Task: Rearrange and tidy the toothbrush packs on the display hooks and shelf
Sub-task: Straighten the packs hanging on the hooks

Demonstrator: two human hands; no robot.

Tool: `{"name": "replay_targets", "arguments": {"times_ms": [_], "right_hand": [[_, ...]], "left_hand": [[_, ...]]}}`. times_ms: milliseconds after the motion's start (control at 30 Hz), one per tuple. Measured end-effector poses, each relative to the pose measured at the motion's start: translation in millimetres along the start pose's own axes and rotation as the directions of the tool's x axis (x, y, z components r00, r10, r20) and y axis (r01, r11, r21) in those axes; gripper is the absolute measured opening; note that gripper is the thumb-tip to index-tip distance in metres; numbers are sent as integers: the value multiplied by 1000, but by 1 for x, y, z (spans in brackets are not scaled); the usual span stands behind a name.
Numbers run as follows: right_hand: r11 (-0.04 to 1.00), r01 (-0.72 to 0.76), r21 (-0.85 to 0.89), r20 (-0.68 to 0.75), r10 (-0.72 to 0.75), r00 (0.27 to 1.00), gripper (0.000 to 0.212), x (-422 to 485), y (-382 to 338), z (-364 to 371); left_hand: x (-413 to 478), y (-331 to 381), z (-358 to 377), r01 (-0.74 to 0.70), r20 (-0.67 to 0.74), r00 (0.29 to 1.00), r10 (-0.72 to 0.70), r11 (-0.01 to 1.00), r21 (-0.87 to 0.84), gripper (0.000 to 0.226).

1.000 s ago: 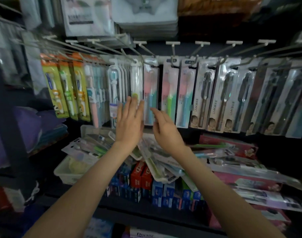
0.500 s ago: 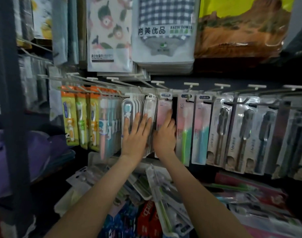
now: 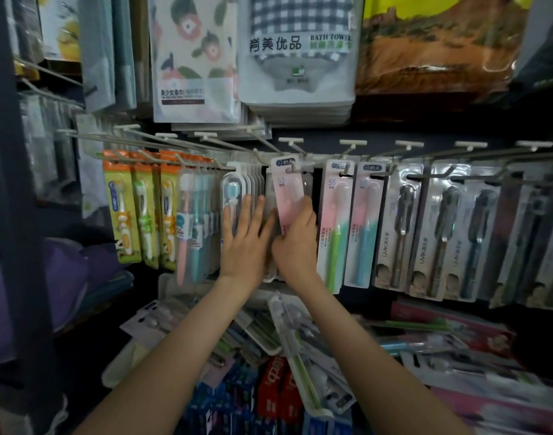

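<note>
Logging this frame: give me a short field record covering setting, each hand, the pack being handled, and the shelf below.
setting: shop display, toothbrush packs hanging on wire hooks above a shelf
left hand: fingers straight, pressed flat against the clear packs
right hand: grips the pink pack around its lower half
pink pack: tilted, top edge at a hook; whether it is threaded on cannot be told
shelf: loose packs piled untidily, toothpaste boxes in front
above: packaged towels
</note>
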State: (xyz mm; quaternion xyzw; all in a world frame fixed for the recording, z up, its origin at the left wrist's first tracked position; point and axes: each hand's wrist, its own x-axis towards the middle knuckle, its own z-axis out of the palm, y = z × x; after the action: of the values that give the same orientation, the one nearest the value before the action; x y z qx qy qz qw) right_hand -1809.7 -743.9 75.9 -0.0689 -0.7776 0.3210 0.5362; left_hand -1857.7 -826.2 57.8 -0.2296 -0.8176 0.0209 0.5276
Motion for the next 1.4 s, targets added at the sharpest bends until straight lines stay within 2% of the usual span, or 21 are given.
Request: {"name": "replay_targets", "arguments": {"times_ms": [133,200,233,300,333,367,400,433,533,600,667,733,800,867,967,1000,1067,1133,1233,1333,1400], "right_hand": [[996,12,84,80,-18,997,69,-11,-6,-16],[988,23,149,144,-45,989,71,-19,-9,-25],[985,38,167,174,-67,982,72,-23,-9,-28],[983,97,156,219,-130,967,73,-31,-9,-36],[982,126,141,238,-157,958,74,-36,-8,-39],[982,148,122,259,-175,950,75,-40,-7,-42],[982,167,93,280,-187,942,76,-45,-5,-45],[980,190,59,298,-199,933,77,-50,-1,-48],[977,203,-59,416,-161,895,81,-59,14,-65],[977,172,-127,576,-68,814,81,-61,26,-83],[969,134,-207,690,47,722,79,-64,38,-100],[961,90,-262,709,128,694,75,-67,48,-115],[952,72,-298,694,165,701,70,-67,58,-128],[947,84,-309,693,163,702,67,-64,65,-139],[951,92,-294,675,139,724,71,-60,76,-145],[951,99,-292,685,136,716,70,-61,82,-143],[935,143,-325,734,155,661,64,-73,100,-135],[904,177,-389,741,192,644,57,-86,121,-129],[869,179,-462,700,234,675,54,-84,133,-130],[807,251,-535,722,283,631,47,-71,132,-133],[816,233,-530,726,294,622,46,-69,128,-135]], "left_hand": [[-10,-3,-3,1,-106,994,-29,966,-258,74],[-19,-2,-10,54,-128,983,-129,880,-473,55],[-24,-3,-19,79,-129,971,-203,777,-625,45],[-35,-4,-43,125,7,961,-276,412,-903,37],[-41,-4,-54,168,102,961,-255,252,-953,33],[-46,-3,-61,224,184,954,-237,155,-962,31],[-51,-2,-65,268,231,943,-242,135,-954,35],[-56,-2,-68,289,241,937,-253,169,-942,41],[-72,-2,-65,331,241,935,-259,397,-856,62],[-86,1,-57,316,232,948,-219,539,-781,64],[-100,7,-53,264,222,964,-145,608,-749,61],[-111,16,-49,193,205,977,-53,622,-759,56],[-118,26,-45,120,198,979,56,624,-772,51],[-122,36,-42,115,248,959,141,604,-789,49],[-125,51,-30,119,359,889,284,614,-780,56],[-125,57,-24,89,386,854,350,632,-770,57],[-127,67,-16,115,475,767,431,636,-763,51],[-125,72,-10,137,503,747,434,640,-756,48],[-122,75,-6,165,568,716,405,693,-702,47],[-122,83,-5,241,621,711,330,715,-656,48],[-122,90,-5,282,640,717,276,725,-628,48]]}}
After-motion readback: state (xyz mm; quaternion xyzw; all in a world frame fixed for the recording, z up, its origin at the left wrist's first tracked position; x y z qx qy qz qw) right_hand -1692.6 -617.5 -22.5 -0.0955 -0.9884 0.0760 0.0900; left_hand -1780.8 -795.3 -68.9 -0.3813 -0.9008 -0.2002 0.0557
